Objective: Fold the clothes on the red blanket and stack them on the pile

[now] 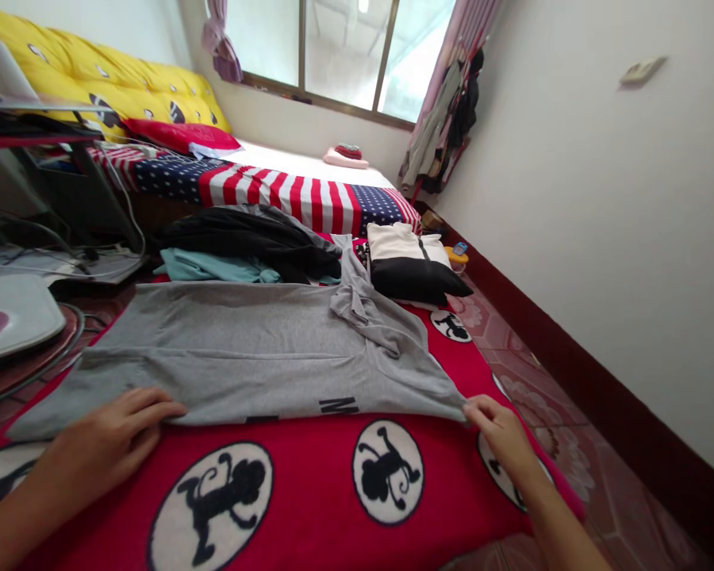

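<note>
On red monkey-print blanket (309, 507) | left hand (104, 448) pressing grey shirt (243, 349), fingers together, flat | right hand (500, 432) pinching hem corner | black lettering folding under — unreadable

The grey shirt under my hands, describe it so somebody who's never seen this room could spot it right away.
On the red blanket printed with black monkey circles, the grey shirt lies spread flat nearest the camera. The left hand presses its near edge and the right hand pinches its corner. Unlike the dark heaped clothes behind, it is smoothed out.
</note>
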A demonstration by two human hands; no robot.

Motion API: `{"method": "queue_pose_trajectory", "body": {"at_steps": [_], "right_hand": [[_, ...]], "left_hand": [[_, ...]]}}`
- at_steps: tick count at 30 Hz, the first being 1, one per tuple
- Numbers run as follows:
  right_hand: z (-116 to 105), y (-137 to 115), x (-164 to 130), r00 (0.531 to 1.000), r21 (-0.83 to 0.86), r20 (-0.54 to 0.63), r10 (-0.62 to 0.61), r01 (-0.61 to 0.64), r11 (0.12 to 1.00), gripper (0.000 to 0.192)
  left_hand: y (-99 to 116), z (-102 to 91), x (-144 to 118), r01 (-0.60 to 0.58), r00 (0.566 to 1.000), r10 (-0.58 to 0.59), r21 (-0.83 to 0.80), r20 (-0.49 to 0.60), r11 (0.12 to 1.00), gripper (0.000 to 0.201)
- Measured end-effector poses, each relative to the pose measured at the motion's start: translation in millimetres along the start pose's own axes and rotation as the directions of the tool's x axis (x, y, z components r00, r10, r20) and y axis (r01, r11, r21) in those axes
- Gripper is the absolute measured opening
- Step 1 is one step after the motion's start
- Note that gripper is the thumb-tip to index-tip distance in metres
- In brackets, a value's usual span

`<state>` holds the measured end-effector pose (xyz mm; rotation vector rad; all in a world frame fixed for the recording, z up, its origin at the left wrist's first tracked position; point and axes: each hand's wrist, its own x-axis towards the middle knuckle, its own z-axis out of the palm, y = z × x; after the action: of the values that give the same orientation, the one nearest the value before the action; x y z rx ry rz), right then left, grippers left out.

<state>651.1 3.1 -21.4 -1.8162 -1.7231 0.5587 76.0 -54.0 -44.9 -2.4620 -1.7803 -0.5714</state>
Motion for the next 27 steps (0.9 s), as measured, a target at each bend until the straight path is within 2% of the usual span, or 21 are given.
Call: {"method": "queue_pose_trajectory", "body": {"at_steps": [2, 3, 5, 7, 9, 11, 13, 15, 19, 23, 27], "right_hand": [[4, -2, 1, 1.0, -0.221, -0.021, -0.007, 0.003, 0.975, 0.017], [7, -8, 2, 0.996, -0.294, -0.077, -0.05, 0.026, 0.955, 0.012], [18, -30, 4, 0.958, -0.336, -0.197, -0.207, 0.132, 0.933, 0.018], [33, -62, 9, 0.91, -0.269, -0.217, -0.353, 0.292, 0.918, 0.02], [54, -92, 17, 0.889, -0.14, -0.138, -0.437, 0.419, 0.897, 0.016], [77, -112, 26, 0.883, 0.004, -0.031, -0.469, 0.469, 0.883, 0.014], [97, -116, 36, 0.875, 0.114, 0.064, -0.479, 0.471, 0.875, 0.013], [114, -109, 46, 0.878, 0.148, 0.092, -0.47, 0.455, 0.878, 0.012], [132, -84, 57, 0.899, 0.031, 0.02, -0.438, 0.437, 0.899, 0.015], [136, -73, 57, 0.878, -0.048, -0.008, -0.479, 0.478, 0.877, 0.019], [137, -70, 54, 0.852, -0.073, -0.04, -0.521, 0.518, 0.852, 0.022]], "left_hand": [[8, -2.7, 3, 0.039, 0.999, -0.038, -0.009, 0.014, 0.999, 0.025], [16, -3.4, 6, 0.058, 0.998, -0.058, -0.022, 0.011, 0.998, 0.024], [38, -2.8, 16, 0.078, 0.997, -0.078, -0.078, 0.008, 0.994, 0.025], [66, 1.4, 33, 0.058, 0.998, -0.054, -0.169, 0.025, 0.984, 0.028], [94, 9.6, 54, -0.023, 0.998, 0.038, -0.261, 0.053, 0.965, 0.033], [116, 21.0, 74, -0.076, 0.99, 0.109, -0.3, 0.095, 0.951, 0.033], [127, 34.0, 91, -0.092, 0.982, 0.138, -0.321, 0.126, 0.943, 0.037], [126, 46.1, 100, -0.09, 0.975, 0.142, -0.281, 0.169, 0.955, 0.043], [112, 56.3, 97, -0.119, 0.964, 0.154, -0.167, 0.218, 0.979, 0.054], [89, 44.0, 72, -0.09, 0.967, 0.116, -0.121, 0.226, 0.989, 0.057], [50, 26.0, 33, 0.059, 0.978, -0.056, -0.013, 0.202, 0.998, 0.062]]}}
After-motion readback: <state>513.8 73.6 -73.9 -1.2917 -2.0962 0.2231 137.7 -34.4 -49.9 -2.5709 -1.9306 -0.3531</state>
